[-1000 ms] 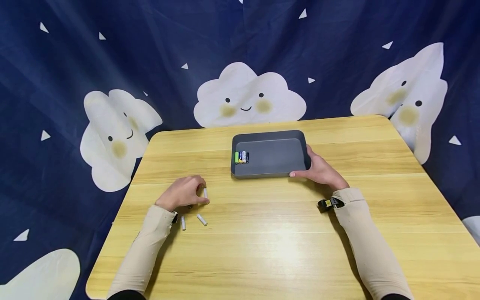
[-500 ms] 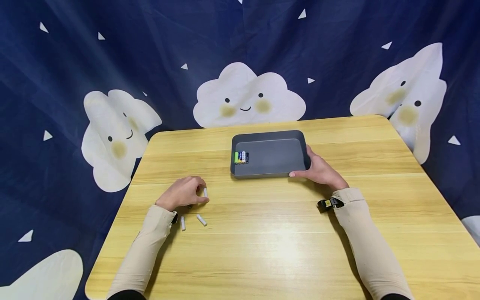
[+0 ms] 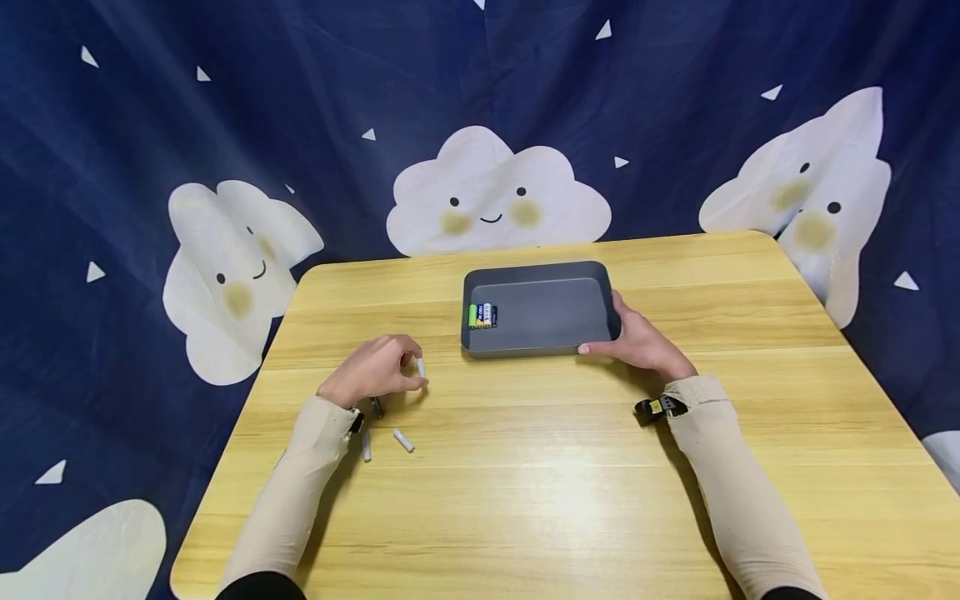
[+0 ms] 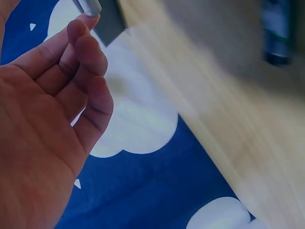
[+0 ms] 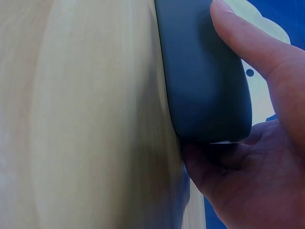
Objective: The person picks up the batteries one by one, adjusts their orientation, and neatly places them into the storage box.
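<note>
A white battery (image 3: 422, 367) was pinched between thumb and fingertips of the left hand (image 3: 377, 368), left of the tray (image 3: 551, 310) and apart from it. Near that wrist, one dark battery (image 3: 377, 407) and two other white batteries (image 3: 403, 440) lay on the table (image 3: 540, 467), the left sleeve (image 3: 288, 492) just beside them. Four batteries (image 3: 482, 316) sat in the tray's left end; the right hand (image 3: 641, 340) gripped its near right corner.
</note>
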Tool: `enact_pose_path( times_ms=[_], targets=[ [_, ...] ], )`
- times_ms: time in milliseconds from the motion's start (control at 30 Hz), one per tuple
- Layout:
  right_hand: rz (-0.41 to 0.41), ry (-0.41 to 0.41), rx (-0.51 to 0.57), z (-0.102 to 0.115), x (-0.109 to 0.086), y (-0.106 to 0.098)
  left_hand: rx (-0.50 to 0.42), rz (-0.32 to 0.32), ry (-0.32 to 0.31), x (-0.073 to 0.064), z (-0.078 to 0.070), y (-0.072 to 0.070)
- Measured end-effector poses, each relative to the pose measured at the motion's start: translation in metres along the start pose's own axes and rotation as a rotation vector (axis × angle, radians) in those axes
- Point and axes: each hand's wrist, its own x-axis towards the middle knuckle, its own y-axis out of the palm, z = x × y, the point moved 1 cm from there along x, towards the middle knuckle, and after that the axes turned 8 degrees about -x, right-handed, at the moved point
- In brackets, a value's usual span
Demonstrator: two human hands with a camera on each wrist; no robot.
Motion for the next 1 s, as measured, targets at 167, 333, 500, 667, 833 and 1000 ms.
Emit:
enact_pose_path(
  times_ms=[167, 333, 500, 667, 833, 1000],
  targets=[
    [0.004, 0.002, 0.005, 0.001, 0.000, 0.000, 0.006, -0.019, 0.031, 0.012, -0.008, -0.007],
    [0.013, 0.011, -0.002, 0.003, -0.001, 0.000, 0.023, -0.050, 0.071, 0.026, -0.014, -0.015],
    [0.010, 0.010, 0.002, 0.003, -0.001, -0.001, 0.029, -0.066, 0.093, 0.040, -0.020, -0.020],
    [0.009, 0.016, 0.004, 0.004, -0.001, -0.001, 0.033, -0.077, 0.106, 0.053, -0.027, -0.024],
    [0.019, 0.027, -0.007, 0.004, -0.001, -0.001, 0.032, -0.089, 0.120, 0.068, -0.035, -0.027],
    [0.033, 0.040, -0.013, 0.003, -0.001, -0.002, 0.035, -0.095, 0.130, 0.080, -0.042, -0.030]
  ],
)
